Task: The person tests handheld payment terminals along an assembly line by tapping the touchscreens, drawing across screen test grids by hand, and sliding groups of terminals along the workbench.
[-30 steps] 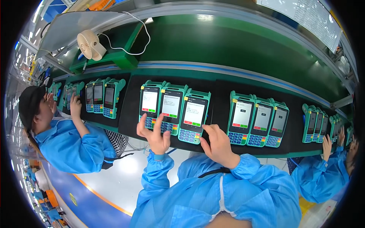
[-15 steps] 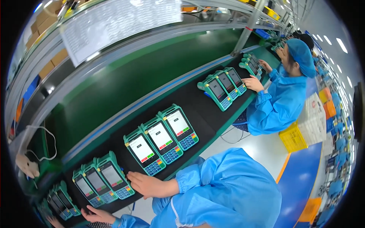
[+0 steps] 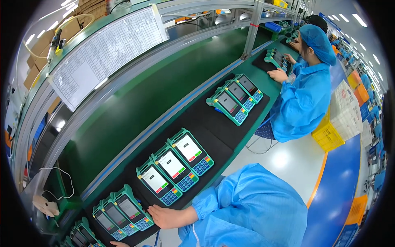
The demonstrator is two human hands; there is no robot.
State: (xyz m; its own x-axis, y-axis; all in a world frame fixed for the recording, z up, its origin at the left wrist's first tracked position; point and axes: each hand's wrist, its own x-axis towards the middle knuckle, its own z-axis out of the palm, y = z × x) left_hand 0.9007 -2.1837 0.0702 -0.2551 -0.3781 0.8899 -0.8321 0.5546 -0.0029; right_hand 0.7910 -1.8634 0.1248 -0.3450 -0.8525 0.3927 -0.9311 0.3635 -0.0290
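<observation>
I see my right hand lying flat, palm down, on the front edge of the desk. Its fingers are stretched out together and point toward the nearest green payment terminal. The grip is wide and loose and holds nothing. The fingertips are just beside that terminal's blue keypad, but I cannot tell if they touch it. The forearm runs back to the right into a bunched blue sleeve, with the elbow tucked close to my body.

Only a sliver of my left hand shows at the bottom edge of the view, below the same cluster. I cannot tell its grip.

The nearest terminal is the right one of a lower-left trio, which lies side by side on the black mat with screens lit. A middle trio of terminals sits further along the mat, up and to the right of my hand and apart from it. A far trio lies beyond that.

Behind the mat is the green conveyor belt. A white sheet in a sleeve hangs tilted from the rail above it. Further along, a co-worker in a blue coat and cap has a hand on a separate set of terminals. A yellow crate stands behind that person.
</observation>
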